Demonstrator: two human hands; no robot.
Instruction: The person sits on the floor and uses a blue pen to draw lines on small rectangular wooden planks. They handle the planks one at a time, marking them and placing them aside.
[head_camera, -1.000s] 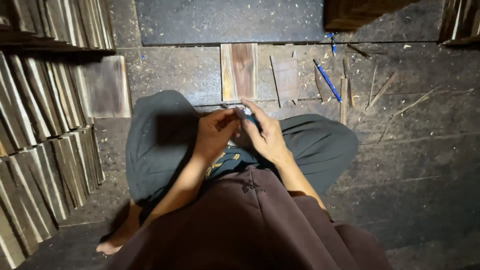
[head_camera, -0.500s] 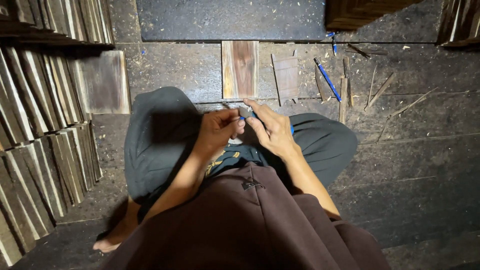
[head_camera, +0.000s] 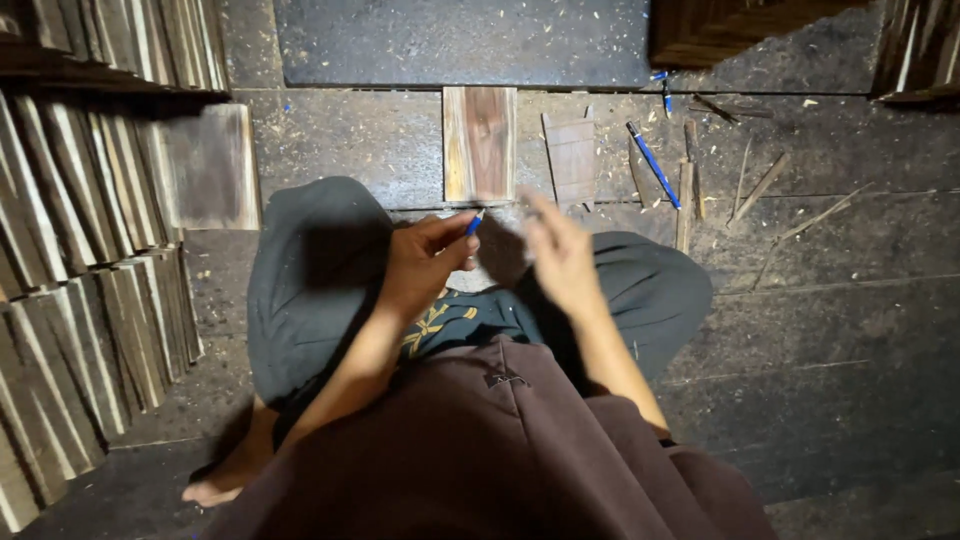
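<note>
Above the lap, left hand (head_camera: 425, 265) pinches a blue pen (head_camera: 473, 223); right hand (head_camera: 560, 250), spread and blurred, best steadies at three o'clock.

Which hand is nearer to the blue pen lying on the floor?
Right. The right hand is just below-left of the pen, fingers raised and blurred. The left hand sits farther left, pinching a small blue tool.

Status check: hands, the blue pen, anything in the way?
Left hand pinching the blue pen at its fingertips. Right hand open, blurred, holding nothing. Wood piece on the floor just ahead; nothing between.
</note>
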